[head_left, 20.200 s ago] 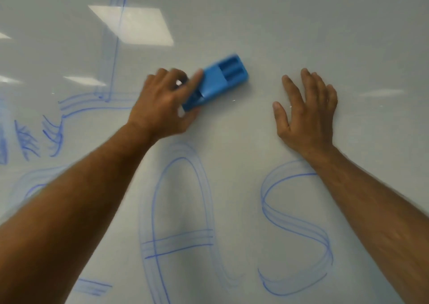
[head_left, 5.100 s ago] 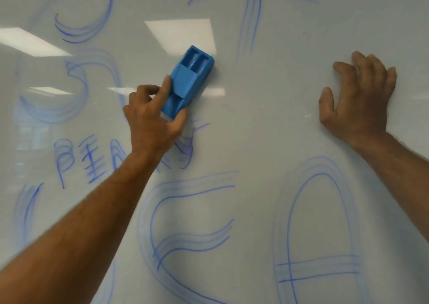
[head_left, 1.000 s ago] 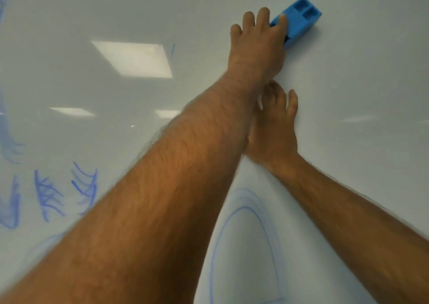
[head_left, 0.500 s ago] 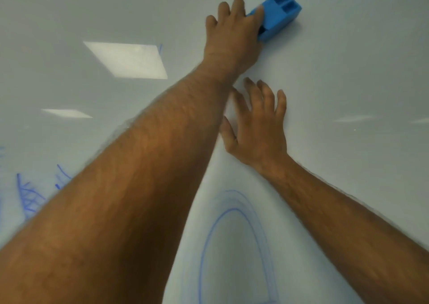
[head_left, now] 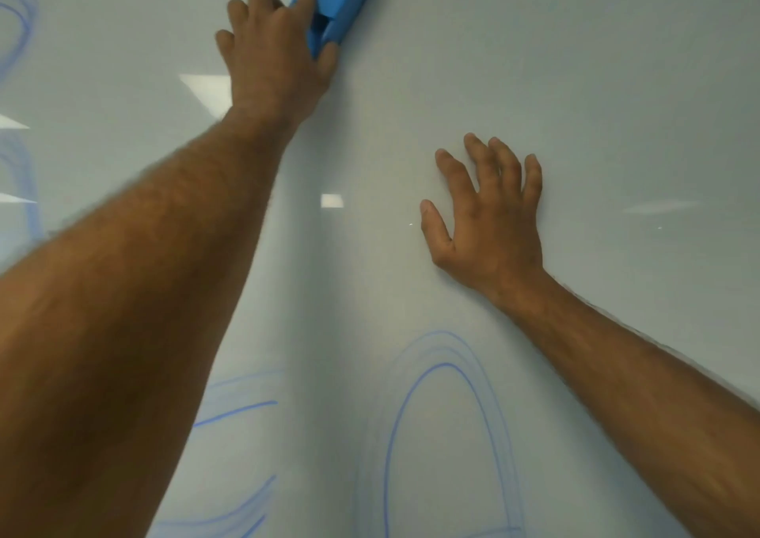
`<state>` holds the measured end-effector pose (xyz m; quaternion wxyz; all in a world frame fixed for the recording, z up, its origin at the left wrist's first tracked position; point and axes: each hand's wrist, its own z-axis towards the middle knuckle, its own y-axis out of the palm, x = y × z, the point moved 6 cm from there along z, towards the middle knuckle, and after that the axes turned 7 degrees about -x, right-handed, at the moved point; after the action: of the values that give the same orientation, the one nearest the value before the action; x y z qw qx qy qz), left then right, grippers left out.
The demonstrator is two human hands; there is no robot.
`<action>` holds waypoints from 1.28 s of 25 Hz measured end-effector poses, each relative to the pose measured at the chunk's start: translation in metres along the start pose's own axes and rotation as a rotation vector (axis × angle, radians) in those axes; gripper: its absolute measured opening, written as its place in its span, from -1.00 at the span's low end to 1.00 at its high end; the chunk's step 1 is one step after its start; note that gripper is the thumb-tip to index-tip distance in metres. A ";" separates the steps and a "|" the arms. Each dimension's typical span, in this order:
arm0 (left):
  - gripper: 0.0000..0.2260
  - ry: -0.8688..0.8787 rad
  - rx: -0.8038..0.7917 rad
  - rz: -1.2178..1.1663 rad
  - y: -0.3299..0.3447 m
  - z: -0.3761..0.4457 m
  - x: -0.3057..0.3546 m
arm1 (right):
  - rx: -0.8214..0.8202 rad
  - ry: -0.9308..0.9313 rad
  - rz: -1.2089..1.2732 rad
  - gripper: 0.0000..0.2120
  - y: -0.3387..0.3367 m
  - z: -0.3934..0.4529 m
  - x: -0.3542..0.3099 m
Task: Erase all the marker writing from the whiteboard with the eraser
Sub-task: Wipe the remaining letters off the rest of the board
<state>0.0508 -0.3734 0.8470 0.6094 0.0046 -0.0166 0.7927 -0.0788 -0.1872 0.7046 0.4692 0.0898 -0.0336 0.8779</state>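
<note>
**Left hand holds the eraser high on the whiteboard, right hand braced flat**

The grip is the left hand (head_left: 275,56), closed around the lower end of the blue eraser (head_left: 339,0): the index finger lies along the eraser's near side, the thumb presses in from its lower right edge, and the other fingers curl to the left of it with the knuckles raised. The eraser sits against the whiteboard (head_left: 575,64) at the top edge of the view, its long body tilted up and to the right, with its far end cut off by the frame. The left forearm (head_left: 156,282) stretches from the lower left corner up to the eraser, nearly straight, the wrist in line with the arm.

Below and to the right of the eraser, well apart from it, the right hand (head_left: 489,225) rests on the whiteboard, holding nothing. Its fingers are spread and slightly bent, fingertips touching the surface, thumb angled out to the left. The right forearm (head_left: 641,377) runs down to the lower right corner.

Below the eraser, between the two forearms, a tall arch of blue marker writing (head_left: 442,367) remains, with paler smeared lines around it. More blue strokes (head_left: 234,412) show beside the left forearm, and faint blue curves (head_left: 18,15) lie far left of the eraser. Ceiling-light reflections (head_left: 207,87) shine on the board around the left wrist.
</note>
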 end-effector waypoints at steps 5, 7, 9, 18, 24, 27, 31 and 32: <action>-0.48 -0.132 0.014 0.005 -0.010 -0.016 -0.062 | 0.006 -0.003 0.003 -0.42 0.000 -0.001 0.000; -0.48 -0.195 0.016 0.012 -0.016 -0.024 -0.088 | 0.007 -0.004 0.011 -0.42 0.000 -0.001 0.000; -0.47 -0.268 0.028 0.029 -0.020 -0.033 -0.113 | 0.008 -0.005 0.014 -0.42 0.000 -0.001 0.002; -0.46 -0.089 0.061 -0.078 -0.003 -0.058 -0.096 | 0.000 -0.008 0.013 -0.42 0.001 0.000 0.001; -0.51 0.483 0.072 -0.018 0.013 -0.091 -0.043 | 0.001 -0.013 0.019 -0.42 0.001 -0.001 0.002; -0.50 0.334 0.076 -0.017 0.002 -0.078 -0.064 | 0.002 -0.011 0.023 -0.42 0.001 -0.001 0.002; -0.47 -0.157 0.050 -0.030 -0.014 -0.058 -0.110 | 0.006 -0.008 0.021 -0.42 0.001 -0.002 0.002; -0.47 -0.200 0.043 -0.030 -0.016 -0.057 -0.110 | 0.003 -0.007 0.021 -0.42 0.002 -0.001 0.001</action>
<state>0.0950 -0.4734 0.7878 0.6162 0.0973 -0.0602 0.7793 -0.0810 -0.1866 0.7036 0.4598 0.0932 -0.0347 0.8824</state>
